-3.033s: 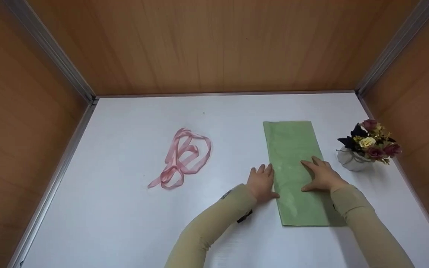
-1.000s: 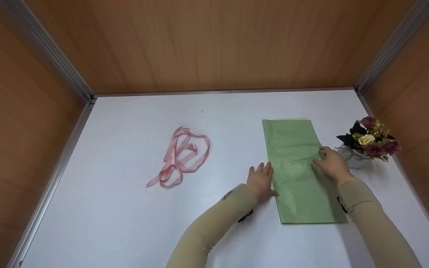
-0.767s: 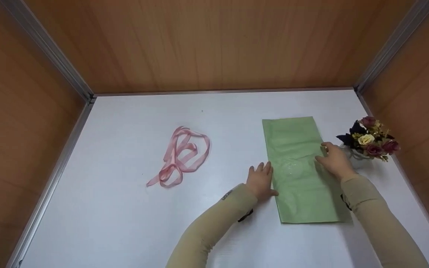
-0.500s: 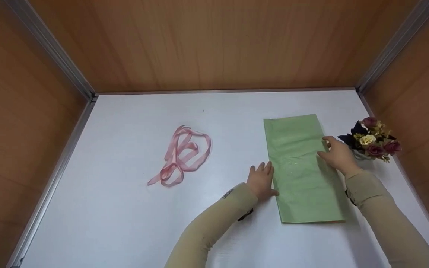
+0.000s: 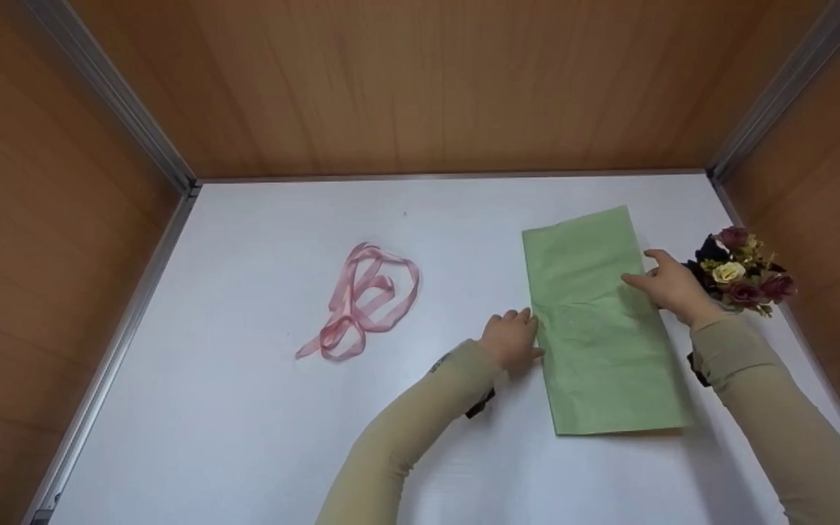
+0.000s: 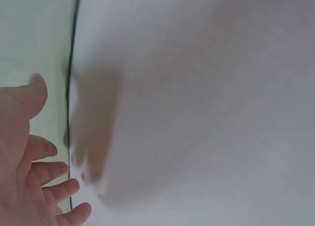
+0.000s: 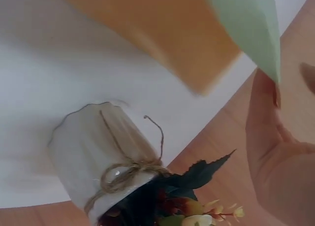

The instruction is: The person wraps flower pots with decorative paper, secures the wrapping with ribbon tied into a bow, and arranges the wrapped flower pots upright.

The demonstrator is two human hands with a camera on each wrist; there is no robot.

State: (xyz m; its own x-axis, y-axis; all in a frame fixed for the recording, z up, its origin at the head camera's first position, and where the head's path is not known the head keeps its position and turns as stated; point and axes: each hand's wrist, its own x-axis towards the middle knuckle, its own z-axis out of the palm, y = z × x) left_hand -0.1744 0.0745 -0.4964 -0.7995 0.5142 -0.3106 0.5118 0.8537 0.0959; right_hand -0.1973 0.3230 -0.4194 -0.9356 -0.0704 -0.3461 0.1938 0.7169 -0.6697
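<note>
A tall folded green paper (image 5: 602, 364) lies on the right part of the white table, creased across its middle, its right side lifted. In the head view my right hand (image 5: 677, 290) pinches that right edge between thumb and fingers. The right wrist view shows the thumb side of the right hand (image 7: 275, 157) at the raised green edge, with an orange sheet (image 7: 167, 34) underneath. My left hand (image 5: 510, 340) rests along the paper's left edge, thumb touching it. Loosely spread fingers of the left hand (image 6: 29, 157) appear in the left wrist view.
Just right of my right hand, partly behind it, are artificial flowers (image 5: 744, 274). Their white pot (image 7: 93, 152), tied with twine, shows in the right wrist view. A loose pink ribbon (image 5: 337, 332) lies left of centre. Wooden panels (image 5: 420, 87) enclose the white table (image 5: 230, 364).
My right hand has gone from lying over the paper to pinching its right edge, moving right and away. The paper's right side has risen. My left hand has stayed at the left edge.
</note>
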